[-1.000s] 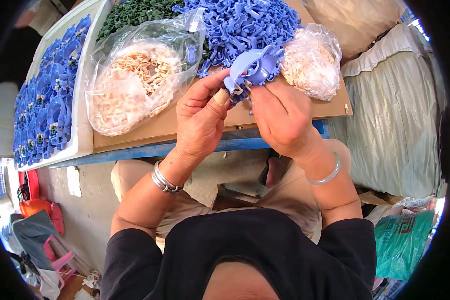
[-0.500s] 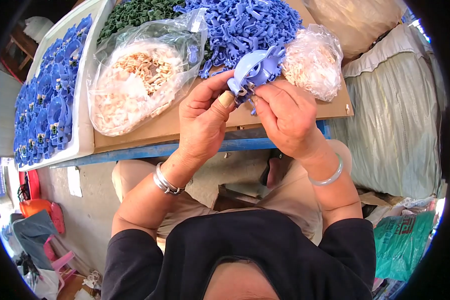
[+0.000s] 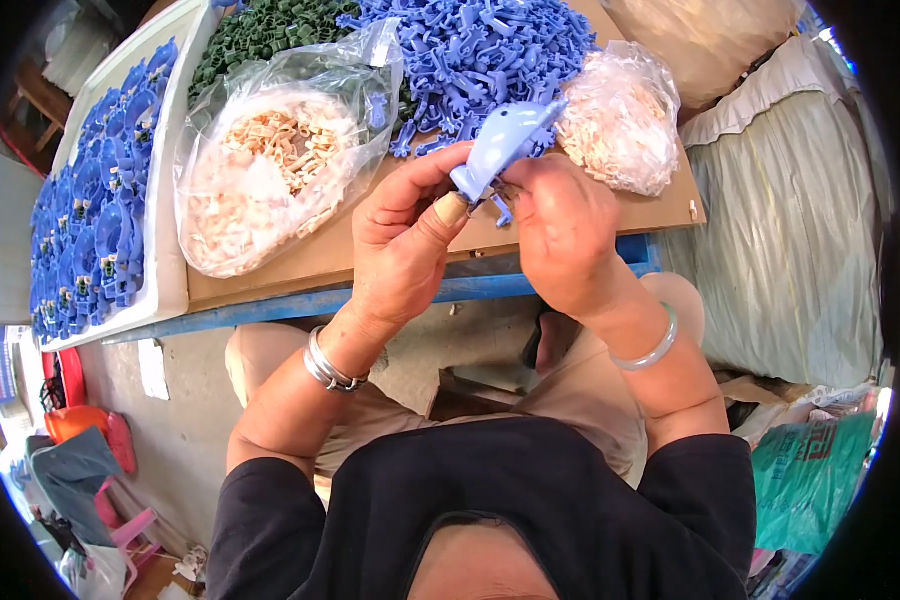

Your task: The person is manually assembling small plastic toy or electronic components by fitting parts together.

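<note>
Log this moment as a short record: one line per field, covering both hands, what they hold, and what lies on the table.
left hand: grips the lower end of the blue dolphin toy
right hand: pinches the toy from the other side
toy position: held up over the table edge
left bag: clear, pale small parts, open top
right bag: clear, pale parts
loose pile: blue plastic parts
green parts: behind the left bag
white tray: blue assembled pieces

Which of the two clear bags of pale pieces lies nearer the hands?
The smaller clear bag on the right, just beyond the right hand; the larger bag lies farther left.
</note>
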A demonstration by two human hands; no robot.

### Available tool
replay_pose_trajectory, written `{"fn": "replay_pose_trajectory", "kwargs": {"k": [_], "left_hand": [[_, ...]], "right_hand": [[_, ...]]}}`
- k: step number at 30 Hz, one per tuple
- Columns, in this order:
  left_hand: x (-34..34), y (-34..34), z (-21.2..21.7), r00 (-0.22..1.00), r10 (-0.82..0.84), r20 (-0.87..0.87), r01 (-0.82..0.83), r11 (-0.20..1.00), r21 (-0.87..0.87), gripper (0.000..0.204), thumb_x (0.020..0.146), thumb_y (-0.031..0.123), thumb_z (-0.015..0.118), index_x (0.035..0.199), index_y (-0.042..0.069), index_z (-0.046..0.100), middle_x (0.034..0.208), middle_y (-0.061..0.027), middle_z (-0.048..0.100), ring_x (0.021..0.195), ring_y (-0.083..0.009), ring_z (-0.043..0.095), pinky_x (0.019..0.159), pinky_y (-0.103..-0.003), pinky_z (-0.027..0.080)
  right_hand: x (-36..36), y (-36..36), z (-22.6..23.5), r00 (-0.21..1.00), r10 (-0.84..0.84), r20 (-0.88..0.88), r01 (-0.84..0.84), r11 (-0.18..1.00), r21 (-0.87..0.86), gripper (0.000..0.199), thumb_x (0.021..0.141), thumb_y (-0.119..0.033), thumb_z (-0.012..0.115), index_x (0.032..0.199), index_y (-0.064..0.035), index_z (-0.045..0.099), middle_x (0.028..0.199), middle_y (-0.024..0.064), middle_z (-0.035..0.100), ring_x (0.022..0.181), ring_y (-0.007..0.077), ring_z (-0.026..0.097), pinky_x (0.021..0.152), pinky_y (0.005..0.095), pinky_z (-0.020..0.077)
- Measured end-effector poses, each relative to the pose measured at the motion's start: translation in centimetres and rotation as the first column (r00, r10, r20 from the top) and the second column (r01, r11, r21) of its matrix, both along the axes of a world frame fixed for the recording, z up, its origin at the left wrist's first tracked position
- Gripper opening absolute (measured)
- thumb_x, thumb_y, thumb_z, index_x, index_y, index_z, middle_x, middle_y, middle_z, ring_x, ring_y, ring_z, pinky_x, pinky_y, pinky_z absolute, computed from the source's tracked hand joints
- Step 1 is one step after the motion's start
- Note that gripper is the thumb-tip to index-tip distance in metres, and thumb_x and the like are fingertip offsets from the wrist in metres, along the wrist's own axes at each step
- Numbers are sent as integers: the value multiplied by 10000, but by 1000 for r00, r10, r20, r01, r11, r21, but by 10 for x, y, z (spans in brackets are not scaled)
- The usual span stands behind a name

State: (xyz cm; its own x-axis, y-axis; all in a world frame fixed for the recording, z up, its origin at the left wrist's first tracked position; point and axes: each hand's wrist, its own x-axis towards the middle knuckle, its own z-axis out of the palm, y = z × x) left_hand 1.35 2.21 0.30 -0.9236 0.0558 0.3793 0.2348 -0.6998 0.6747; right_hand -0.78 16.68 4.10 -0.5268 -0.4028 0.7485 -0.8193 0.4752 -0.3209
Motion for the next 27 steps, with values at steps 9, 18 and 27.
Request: {"fn": "replay_pose_trajectory", "kwargs": {"k": [9,18,27], "left_hand": [[-2,-1,8,990,-114,85,97,979,178,310,822,67,533,1124,30,471,1149,-125,501,975,-142,508,813,-277,433],[-2,-1,1,1000,6,17,-7,998,58,321,813,54,545,1124,26,472,1156,-118,493,973,-139,502,807,-259,425],[-4,2,-3,993,105,-56,-106,994,-13,326,807,45,556,1121,10,478,1163,-105,491,998,-133,490,853,-269,395]], "right_hand": [[-10,-1,-1,933,30,-358,10,994,111,204,638,88,547,831,27,523,689,141,528,550,262,529,451,331,418],[-2,-8,0,997,-20,-81,12,995,-96,163,691,87,523,840,24,502,703,136,534,574,268,529,502,326,432],[-1,-12,-6,993,-79,-86,65,985,-158,160,702,85,505,848,19,504,697,136,535,582,284,531,495,329,419]]}}
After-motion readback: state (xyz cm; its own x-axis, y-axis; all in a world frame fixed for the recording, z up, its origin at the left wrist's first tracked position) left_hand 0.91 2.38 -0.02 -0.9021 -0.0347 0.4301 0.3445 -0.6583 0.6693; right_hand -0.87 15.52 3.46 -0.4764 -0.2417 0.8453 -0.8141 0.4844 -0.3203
